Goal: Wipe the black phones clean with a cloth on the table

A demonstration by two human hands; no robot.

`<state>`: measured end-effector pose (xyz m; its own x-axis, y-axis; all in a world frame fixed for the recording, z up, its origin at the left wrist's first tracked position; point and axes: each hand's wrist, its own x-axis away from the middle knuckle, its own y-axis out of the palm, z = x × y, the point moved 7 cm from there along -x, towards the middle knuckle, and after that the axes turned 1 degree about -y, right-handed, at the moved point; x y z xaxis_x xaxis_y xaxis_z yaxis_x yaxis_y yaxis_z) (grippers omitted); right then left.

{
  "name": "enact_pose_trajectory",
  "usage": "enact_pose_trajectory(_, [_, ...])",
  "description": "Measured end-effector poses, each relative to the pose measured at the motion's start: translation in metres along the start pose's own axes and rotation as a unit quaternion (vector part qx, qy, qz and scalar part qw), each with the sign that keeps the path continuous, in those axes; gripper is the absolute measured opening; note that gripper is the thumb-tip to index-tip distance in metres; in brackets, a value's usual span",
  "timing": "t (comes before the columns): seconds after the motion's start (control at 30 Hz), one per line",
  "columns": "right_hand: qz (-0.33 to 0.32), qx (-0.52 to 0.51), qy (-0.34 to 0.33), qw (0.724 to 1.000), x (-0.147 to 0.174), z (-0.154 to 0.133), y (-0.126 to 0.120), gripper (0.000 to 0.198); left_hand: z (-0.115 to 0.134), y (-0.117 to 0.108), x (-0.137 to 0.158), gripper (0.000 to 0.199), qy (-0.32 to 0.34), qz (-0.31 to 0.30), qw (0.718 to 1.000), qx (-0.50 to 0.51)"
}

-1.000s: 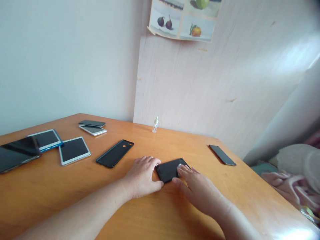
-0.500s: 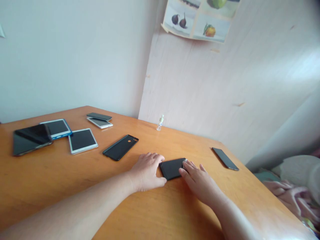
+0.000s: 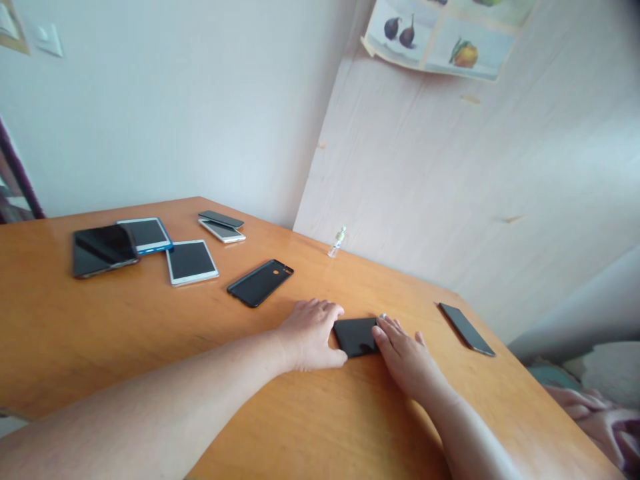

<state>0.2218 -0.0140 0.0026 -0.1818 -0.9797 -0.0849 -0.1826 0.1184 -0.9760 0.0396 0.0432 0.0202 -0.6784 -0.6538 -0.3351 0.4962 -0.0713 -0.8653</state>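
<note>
No text, brand, number or sign is legible on any surface; any print on the bottle (image 3: 337, 243) is too small to read.

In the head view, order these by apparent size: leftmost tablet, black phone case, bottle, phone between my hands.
1. Leftmost tablet
2. Phone case and phone: unranked, visible areas look alike, phone partly covered
3. Bottle

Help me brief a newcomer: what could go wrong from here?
The phone between the left hand and right hand might slide if either pushes sideways.
The rightmost phone lies near the edge of the table, so a knock could send it off.
The bottle, standing upright, might tip if jolted.
</note>
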Motion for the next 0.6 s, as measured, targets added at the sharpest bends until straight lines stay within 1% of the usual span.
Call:
enact_pose_trajectory(0.07, [-0.015,-0.01,-0.048,0.999,0.005,-0.018,0.003,0.056,-0.001,0.0,0.0,0.06,-0.002,0.002,1.0,0.002])
enact_pose_trajectory(0.17, [-0.056,-0.05,-0.16,0.984,0.019,-0.058,0.007,0.055,-0.002,0.0,0.001,0.069,-0.01,0.007,1.0,0.011])
enact_pose_trajectory(0.2, [-0.066,-0.059,-0.184,0.979,0.022,-0.067,0.008,0.055,-0.002,0.0,0.001,0.073,-0.015,0.008,1.0,0.014])
enact_pose_trajectory(0.23, [-0.072,-0.063,-0.193,0.977,0.022,-0.072,0.009,0.054,-0.003,0.0,0.001,0.077,-0.021,0.008,1.0,0.016])
enact_pose_trajectory(0.27, [-0.072,-0.061,-0.188,0.978,0.02,-0.071,0.009,0.055,-0.003,0.0,0.001,0.08,-0.027,0.008,0.999,0.017])
enact_pose_trajectory(0.3, [-0.067,-0.054,-0.168,0.982,0.016,-0.065,0.008,0.055,-0.004,0.0,0.001,0.083,-0.033,0.008,0.999,0.018])
enact_pose_trajectory(0.4, [-0.035,-0.023,-0.055,0.998,-0.001,-0.029,0.006,0.058,-0.004,0.001,0.0,0.088,-0.037,0.007,0.999,0.019])
enact_pose_trajectory(0.47, [-0.019,-0.009,0.003,1.0,-0.005,-0.01,0.004,0.06,-0.003,0.001,0.0,0.089,-0.035,0.004,0.999,0.019])
enact_pose_trajectory(0.5, [-0.017,-0.007,0.009,1.0,-0.004,-0.008,0.004,0.06,-0.003,0.001,0.0,0.089,-0.033,0.003,0.999,0.02])
enact_pose_trajectory(0.53, [-0.02,-0.009,-0.005,1.0,-0.002,-0.011,0.005,0.061,-0.003,0.001,0.0,0.089,-0.032,0.003,0.999,0.021])
enact_pose_trajectory(0.6, [-0.037,-0.024,-0.071,0.996,0.006,-0.031,0.006,0.06,-0.003,0.0,0.0,0.087,-0.032,0.003,0.999,0.021])
